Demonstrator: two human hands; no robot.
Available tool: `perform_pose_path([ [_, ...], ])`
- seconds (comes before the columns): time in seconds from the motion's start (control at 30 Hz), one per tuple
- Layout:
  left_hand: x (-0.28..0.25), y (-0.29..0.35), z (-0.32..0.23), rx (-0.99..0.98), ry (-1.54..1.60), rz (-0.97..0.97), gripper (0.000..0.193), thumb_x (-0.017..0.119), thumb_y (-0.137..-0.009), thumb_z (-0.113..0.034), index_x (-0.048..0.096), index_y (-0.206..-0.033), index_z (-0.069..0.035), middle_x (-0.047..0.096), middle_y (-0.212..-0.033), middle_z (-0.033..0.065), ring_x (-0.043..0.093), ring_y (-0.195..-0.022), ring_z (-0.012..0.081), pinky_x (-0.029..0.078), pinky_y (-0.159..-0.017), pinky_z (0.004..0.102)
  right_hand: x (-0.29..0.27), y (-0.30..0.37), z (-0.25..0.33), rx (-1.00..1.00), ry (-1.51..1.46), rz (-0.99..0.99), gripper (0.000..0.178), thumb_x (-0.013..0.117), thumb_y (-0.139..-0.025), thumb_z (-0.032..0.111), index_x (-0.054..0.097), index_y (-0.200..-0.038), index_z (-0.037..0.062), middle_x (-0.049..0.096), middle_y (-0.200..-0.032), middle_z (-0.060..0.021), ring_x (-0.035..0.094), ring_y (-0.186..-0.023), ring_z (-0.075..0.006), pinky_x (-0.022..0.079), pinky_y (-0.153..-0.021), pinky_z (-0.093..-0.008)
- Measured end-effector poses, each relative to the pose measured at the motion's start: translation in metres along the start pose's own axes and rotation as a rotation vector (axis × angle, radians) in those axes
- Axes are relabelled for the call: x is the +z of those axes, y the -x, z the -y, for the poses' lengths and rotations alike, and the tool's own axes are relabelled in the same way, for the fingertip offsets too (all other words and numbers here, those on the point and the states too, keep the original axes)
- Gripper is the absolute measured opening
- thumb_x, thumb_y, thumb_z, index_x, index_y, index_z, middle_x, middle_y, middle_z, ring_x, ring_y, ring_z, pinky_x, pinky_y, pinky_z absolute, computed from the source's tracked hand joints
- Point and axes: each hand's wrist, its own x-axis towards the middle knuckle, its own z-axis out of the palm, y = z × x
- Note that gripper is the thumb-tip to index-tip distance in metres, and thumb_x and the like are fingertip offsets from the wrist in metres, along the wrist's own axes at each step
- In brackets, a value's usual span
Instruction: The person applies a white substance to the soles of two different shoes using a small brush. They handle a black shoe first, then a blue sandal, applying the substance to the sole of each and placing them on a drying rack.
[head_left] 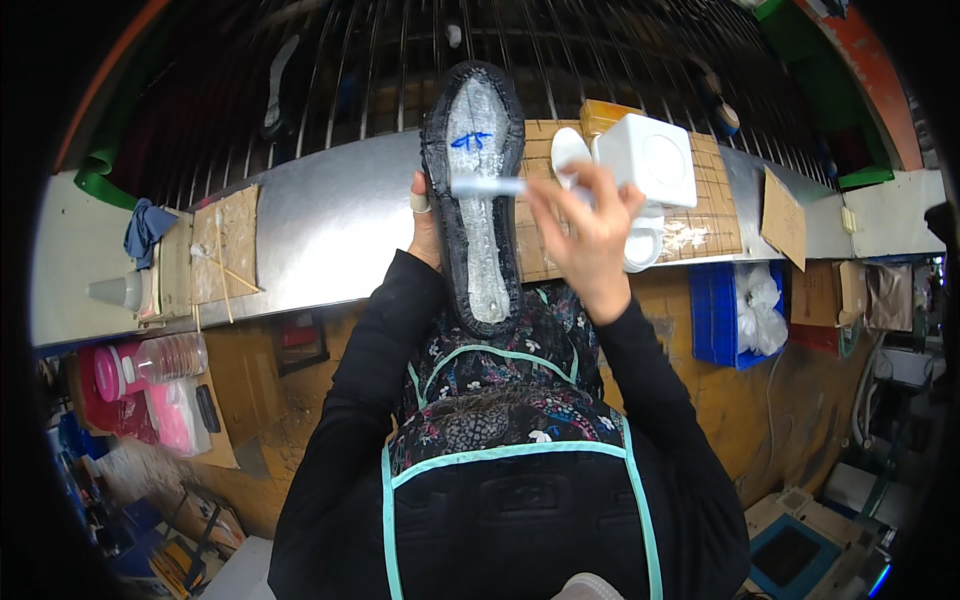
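Note:
A black shoe upper is held sole side up in front of me, toe pointing away, with a pale grey bottom and a blue handwritten mark near the toe. My left hand grips it from its left side; most of the fingers are hidden beneath, and a light wrap shows on one. In my right hand, fingers pinch a slim whitish brush that lies across the middle of the shoe bottom. Motion blurs the brush, so its tip is unclear.
Right of the shoe, a white plastic container, a small white cup and a yellow box stand on cardboard. Metal rods run beyond the metal bench. At left, thin sticks rest on cardboard; a blue crate sits lower right.

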Motion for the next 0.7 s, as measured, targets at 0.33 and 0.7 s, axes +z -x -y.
perform_pose_path([
  [0.33,-0.032,-0.005,0.010,0.026,0.118,0.032,0.102,0.054,-0.071,-0.083,0.045,-0.136,-0.005,0.057,-0.126,0.0127,0.058,-0.112,0.0245,0.053,-0.094,0.0371,-0.123,0.094,-0.016,0.514,0.189,0.151,0.015,0.079,-0.075,0.023,0.075,-0.088,0.0147,0.061,-0.095,0.0004,0.055,-0.074,-0.0123,0.028,-0.078,-0.0319],
  [0.7,-0.055,-0.004,0.019,-0.018,0.340,-0.103,0.110,0.041,-0.068,-0.089,0.046,-0.130,0.001,0.058,-0.111,0.0237,0.062,-0.089,0.0348,0.055,-0.074,0.0473,-0.089,0.099,-0.070,0.456,0.596,0.225,0.012,0.075,-0.078,0.020,0.072,-0.090,0.0178,0.059,-0.092,-0.0005,0.056,-0.076,-0.0174,0.030,-0.075,-0.0367],
])
